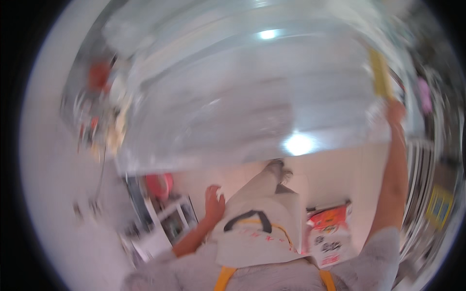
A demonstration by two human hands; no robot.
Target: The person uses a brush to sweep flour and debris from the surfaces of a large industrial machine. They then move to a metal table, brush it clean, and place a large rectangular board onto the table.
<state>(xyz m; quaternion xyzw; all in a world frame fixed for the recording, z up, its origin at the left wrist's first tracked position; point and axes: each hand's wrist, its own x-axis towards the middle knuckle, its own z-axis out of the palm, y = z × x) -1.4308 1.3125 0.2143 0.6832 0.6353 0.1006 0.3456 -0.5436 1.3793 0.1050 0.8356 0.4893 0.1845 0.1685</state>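
A wide, shiny grey worktop [218,109] fills the middle of the head view, blurred and reflecting bright lights. My right hand [395,111] is at its right edge, beside the lower end of a yellow strip-like object [380,74]; blur hides whether the fingers are closed on it. Some clear, crinkled material shows just left of that hand. My left hand [214,203] hangs below the front edge of the worktop, fingers apart and slightly curled, holding nothing. A light apron [255,247] with orange straps covers my front.
A red round container [160,184] and a white shelf unit [174,218] stand at lower left. A red and white printed bag [329,236] is at lower right. Blurred items line the left wall; stacked pale edges [418,182] run along the right.
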